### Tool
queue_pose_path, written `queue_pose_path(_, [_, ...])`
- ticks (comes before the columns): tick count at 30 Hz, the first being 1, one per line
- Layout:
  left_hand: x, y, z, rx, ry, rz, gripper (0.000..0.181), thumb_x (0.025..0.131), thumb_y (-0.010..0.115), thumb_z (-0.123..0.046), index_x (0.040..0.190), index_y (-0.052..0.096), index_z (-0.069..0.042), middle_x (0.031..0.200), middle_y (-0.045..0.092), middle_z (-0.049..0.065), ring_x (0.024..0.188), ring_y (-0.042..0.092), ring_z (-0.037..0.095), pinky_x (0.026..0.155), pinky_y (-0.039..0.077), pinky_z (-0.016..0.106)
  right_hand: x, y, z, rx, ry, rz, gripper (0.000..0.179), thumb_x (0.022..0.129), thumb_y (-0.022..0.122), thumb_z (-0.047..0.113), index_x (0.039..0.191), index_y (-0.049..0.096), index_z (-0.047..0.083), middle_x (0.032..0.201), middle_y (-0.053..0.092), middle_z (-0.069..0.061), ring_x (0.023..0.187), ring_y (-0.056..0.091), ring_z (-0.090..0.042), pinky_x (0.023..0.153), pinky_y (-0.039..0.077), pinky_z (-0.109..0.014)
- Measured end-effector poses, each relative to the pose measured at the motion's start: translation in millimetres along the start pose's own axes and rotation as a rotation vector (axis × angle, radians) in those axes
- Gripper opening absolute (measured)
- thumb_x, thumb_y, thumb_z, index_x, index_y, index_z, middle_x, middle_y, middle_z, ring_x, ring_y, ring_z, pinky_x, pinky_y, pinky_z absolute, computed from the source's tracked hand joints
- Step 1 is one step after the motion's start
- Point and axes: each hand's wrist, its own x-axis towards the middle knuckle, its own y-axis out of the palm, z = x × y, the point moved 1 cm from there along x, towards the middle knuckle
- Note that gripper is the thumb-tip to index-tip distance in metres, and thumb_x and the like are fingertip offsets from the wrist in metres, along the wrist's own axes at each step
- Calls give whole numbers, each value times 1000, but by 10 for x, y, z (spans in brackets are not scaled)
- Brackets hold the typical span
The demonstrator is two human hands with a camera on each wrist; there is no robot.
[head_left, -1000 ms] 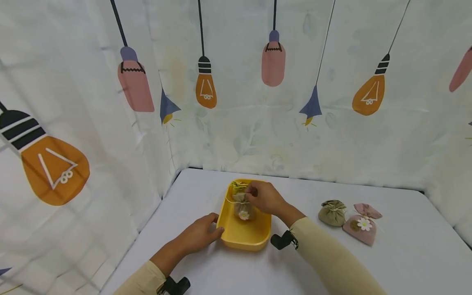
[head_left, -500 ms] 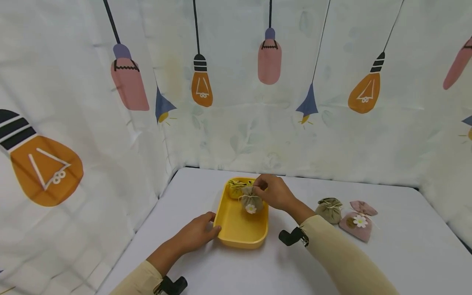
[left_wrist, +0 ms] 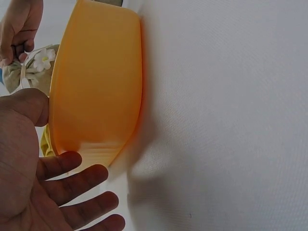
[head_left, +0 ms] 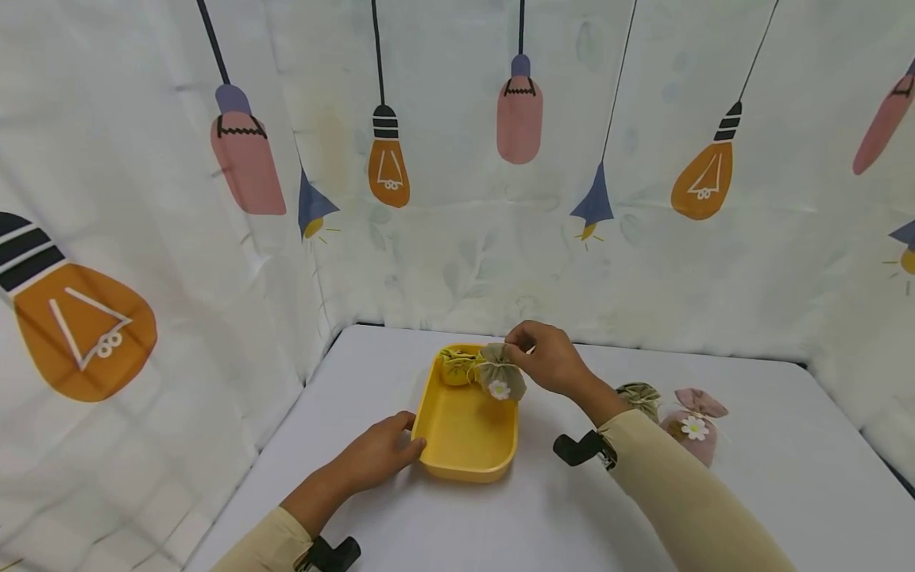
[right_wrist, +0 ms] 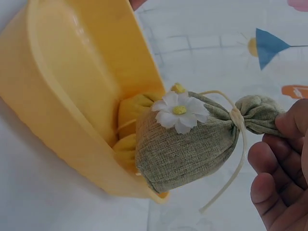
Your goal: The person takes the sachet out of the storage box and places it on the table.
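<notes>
we count four small cloth sachets and one yellow tray (head_left: 461, 437) on the white bench (head_left: 779, 477). one of the four, the grey-green sachet (head_left: 503, 373), is in the right hand (head_left: 546, 357); one yellow sachet (head_left: 457, 369) lies inside the tray at its far end; one olive sachet (head_left: 639, 395) and one pink sachet (head_left: 704, 445) sit side by side on the bench, to the right of the tray. we see two white flowers, one on the grey-green sachet and one on the pink sachet.

the right hand's fingers (right_wrist: 291, 120) pinch the gathered top of the grey-green sachet, beyond its tie, so its body hangs out past the fingertips towards the tray. it overlaps the tray's far right rim, just beside the yellow sachet; we cannot tell whether it touches the rim. the left hand (head_left: 379, 453) is at the tray's left side, its thumb against the rim and its other fingers spread loosely along the outside, uncurled.

compared with half a second ago, we find the grey-green sachet farther right and closer to the rim, the right hand having moved the same way. the right sleeve (head_left: 686, 492) now covers part of the olive sachet and the pink sachet.
</notes>
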Motion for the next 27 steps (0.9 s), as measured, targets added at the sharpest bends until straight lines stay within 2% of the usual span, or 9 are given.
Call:
queue_pose_path(12, [-13, -6, 7, -6, 16, -5, 42, 100, 67, -39, 131, 59, -12, 129, 64, 3, 119, 58, 24, 104, 44, 57, -54, -247, -79, -35, 4, -50, 8, 100, 70, 23, 104, 69, 16, 95, 69, 4, 87, 63, -17, 73, 54, -38])
queue_pose_path(20, [-21, -5, 4, -1, 23, -13, 41, 100, 66, -38, 131, 59, -11, 129, 64, 4, 120, 58, 25, 102, 45, 57, -111, -393, -165, -74, 27, -61, 10, 100, 69, 24, 105, 69, 15, 97, 70, 1, 86, 64, -21, 69, 54, -37])
queue_pose_path(27, [-5, 6, 16, 14, 28, -17, 40, 101, 65, -37, 131, 59, -12, 130, 64, 5, 121, 59, 26, 102, 46, 55, -164, -493, -275, -77, 38, -68, 11, 100, 68, 24, 105, 69, 15, 97, 70, 1, 87, 64, -20, 71, 53, -37])
